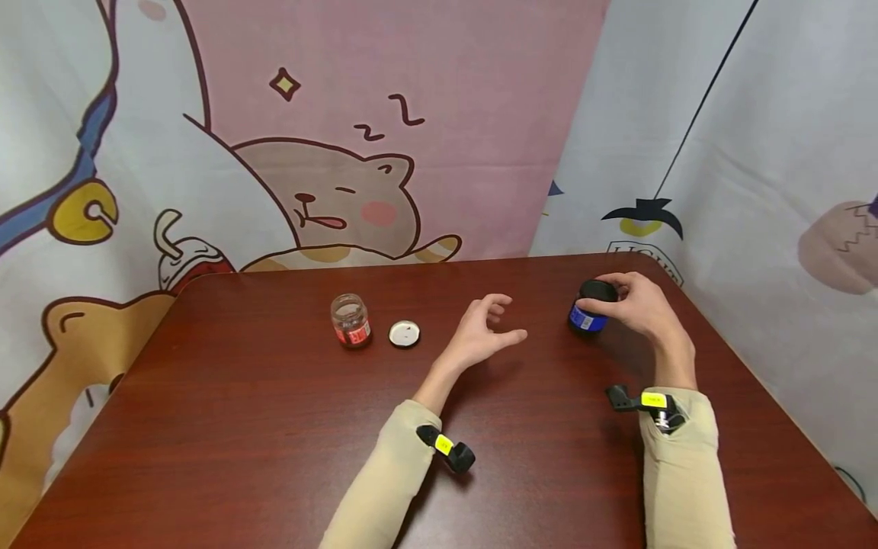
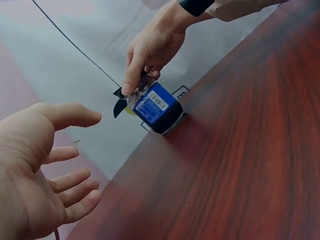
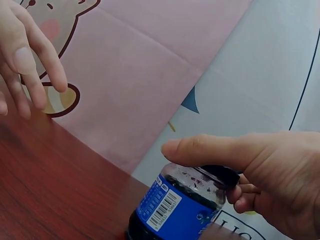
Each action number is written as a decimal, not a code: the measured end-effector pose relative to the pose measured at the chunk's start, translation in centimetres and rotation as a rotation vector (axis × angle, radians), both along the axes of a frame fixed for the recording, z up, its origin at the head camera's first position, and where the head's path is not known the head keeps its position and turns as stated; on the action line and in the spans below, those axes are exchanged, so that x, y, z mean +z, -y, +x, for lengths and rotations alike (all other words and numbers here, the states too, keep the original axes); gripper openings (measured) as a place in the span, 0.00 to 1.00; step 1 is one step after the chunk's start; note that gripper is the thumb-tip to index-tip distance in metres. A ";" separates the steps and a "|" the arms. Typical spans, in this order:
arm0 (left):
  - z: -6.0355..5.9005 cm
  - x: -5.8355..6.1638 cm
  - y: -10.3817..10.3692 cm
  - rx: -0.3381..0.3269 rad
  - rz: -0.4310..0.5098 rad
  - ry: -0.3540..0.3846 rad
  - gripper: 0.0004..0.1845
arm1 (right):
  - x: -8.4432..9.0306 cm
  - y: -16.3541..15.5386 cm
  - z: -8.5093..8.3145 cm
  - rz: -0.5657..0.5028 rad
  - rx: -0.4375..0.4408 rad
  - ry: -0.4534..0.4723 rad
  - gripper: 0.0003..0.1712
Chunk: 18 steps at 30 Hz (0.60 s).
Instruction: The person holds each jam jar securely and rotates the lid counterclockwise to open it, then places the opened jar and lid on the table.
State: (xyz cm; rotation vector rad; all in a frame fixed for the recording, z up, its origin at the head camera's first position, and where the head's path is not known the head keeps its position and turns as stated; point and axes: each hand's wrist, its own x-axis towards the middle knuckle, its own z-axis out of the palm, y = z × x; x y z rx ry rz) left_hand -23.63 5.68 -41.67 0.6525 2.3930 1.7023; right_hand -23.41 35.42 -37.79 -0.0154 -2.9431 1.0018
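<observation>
Nearest, on the near side of a glass jar with a blue label, dark contents and a black cap (image 1: 588, 316), two beige cloth sleeves reach over the reddish-brown wood-grain table (image 1: 274, 427). Each sleeve carries a black wrist camera with a yellow tag, the left one (image 1: 446, 448) farther from the blue-labelled jar than the right one (image 1: 652, 400). The left hand (image 1: 480, 332) hovers to the left of that jar, well apart from it, thumb and bent fingers spread from one another and holding nothing. It stands between the jar and a round lid, white inside and dark-rimmed (image 1: 405, 334), lying inside-up farther left. Beyond the lid, farthest left of the blue-labelled jar, an uncapped clear glass jar with a red label (image 1: 353, 333) stands upright. The blue-labelled jar itself is near the table's right side, the right hand (image 1: 641, 305) gripping its top, thumb and fingers clamped on opposite sides and hiding part of the cap; whether its base touches the wood I cannot tell. Behind the jar hangs a pink and white cartoon-printed cloth (image 1: 480, 76), just past the table's far edge
</observation>
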 end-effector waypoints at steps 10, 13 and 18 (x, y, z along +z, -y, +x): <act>0.1 -0.4 -1.2 -0.004 -0.020 0.002 0.32 | -0.1 0.4 0.1 -0.009 -0.054 0.032 0.48; 0.2 -0.5 -1.5 -0.016 -0.017 0.004 0.32 | -0.1 0.4 0.1 -0.011 -0.034 0.028 0.47; 0.3 -0.6 -2.0 -0.041 -0.012 0.009 0.32 | 0.0 0.5 0.1 -0.008 0.017 0.019 0.46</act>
